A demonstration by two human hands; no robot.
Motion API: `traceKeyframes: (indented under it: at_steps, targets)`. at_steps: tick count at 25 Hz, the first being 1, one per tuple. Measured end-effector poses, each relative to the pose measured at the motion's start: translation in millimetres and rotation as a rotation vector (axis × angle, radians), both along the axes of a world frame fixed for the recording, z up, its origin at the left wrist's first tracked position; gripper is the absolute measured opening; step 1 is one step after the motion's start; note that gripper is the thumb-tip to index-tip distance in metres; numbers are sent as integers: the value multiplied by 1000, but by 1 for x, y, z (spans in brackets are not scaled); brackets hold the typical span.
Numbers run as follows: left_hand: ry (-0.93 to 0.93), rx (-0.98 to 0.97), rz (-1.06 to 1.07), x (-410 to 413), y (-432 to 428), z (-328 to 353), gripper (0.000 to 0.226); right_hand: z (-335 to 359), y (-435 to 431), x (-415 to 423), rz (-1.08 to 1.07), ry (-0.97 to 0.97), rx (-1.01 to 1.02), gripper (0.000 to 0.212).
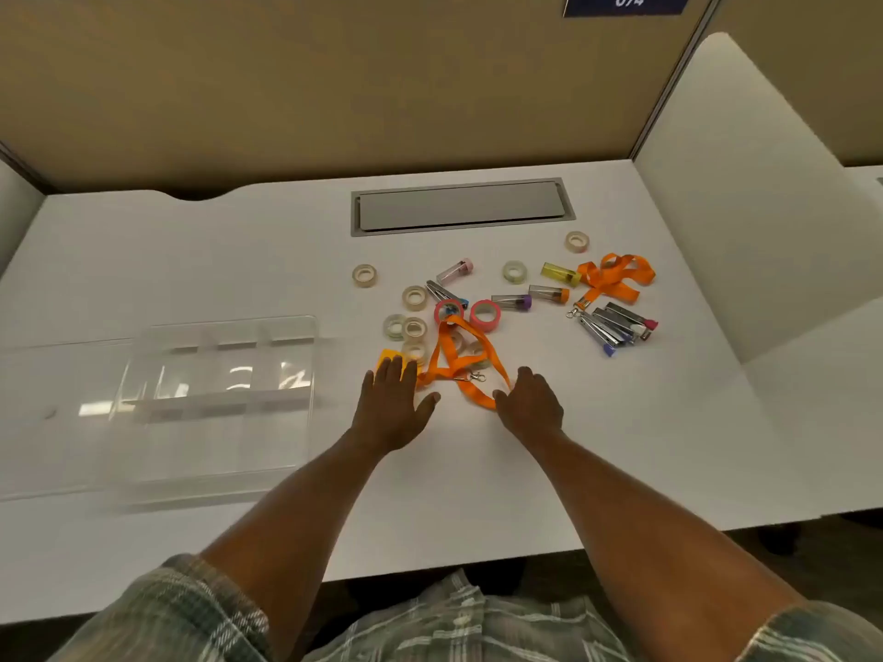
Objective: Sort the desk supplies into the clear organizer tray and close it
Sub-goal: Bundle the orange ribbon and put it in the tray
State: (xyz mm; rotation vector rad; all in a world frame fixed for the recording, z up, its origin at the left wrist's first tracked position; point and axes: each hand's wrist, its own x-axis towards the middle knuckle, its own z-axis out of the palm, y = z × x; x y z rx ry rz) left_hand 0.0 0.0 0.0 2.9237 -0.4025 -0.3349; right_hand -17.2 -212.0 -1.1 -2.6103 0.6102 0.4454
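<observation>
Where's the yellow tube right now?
Head view, right side of the desk: the yellow tube lies beside the far orange lanyard, just behind the orange-capped tube.

clear organizer tray (217, 403) open, left on desk; tape rolls (414, 297), orange lanyards (614, 274), staplers (616, 324) scattered right.

The person wears a short-sleeved plaid shirt (458, 623) in grey-green, cream and white checks.
</observation>
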Motion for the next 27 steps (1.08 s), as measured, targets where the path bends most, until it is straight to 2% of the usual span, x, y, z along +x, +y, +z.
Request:
traceKeyframes:
  at_steps: [4, 7, 11, 13, 15, 17, 18, 19, 21, 22, 23, 27]
  targets:
    - [53, -151, -55, 4, -16, 3, 70, -6, -10, 8, -45, 73, -7, 41]
    - [36, -190, -149, 13, -31, 10, 75, -11, -15, 18, -44, 85, 11, 37]
    - [42, -165, -183, 21, -49, 17, 97, -10, -19, 29, -12, 68, 32, 24]
    - [66, -166, -179, 25, -56, 19, 117, 3, -17, 41, 20, 9, 112, 21]
    - [76, -255, -132, 35, -66, 28, 132, 30, -15, 57, 92, -78, 240, 18]
    - [74, -399, -56, 48, -78, 42, 134, 66, -15, 70, 147, -165, 428, 15]
    - [72, -467, -15, 55, -83, 50, 127, 86, -17, 74, 153, -198, 543, 14]
    - [65, -529, 20, 61, -87, 55, 111, 106, -20, 78, 150, -222, 664, 12]
    - [94, -674, 109, 72, -91, 63, 54, 142, -30, 85, 148, -248, 875, 11]
    - [161, -740, 162, 76, -93, 65, 32, 158, -36, 88, 148, -267, 940, 14]
    - [234, -779, 200, 78, -94, 66, 25, 171, -45, 92, 136, -298, 992, 16]
    - [422, -847, 347, 85, -88, 63, 23, 194, -97, 105, -36, -471, 1231, 21]
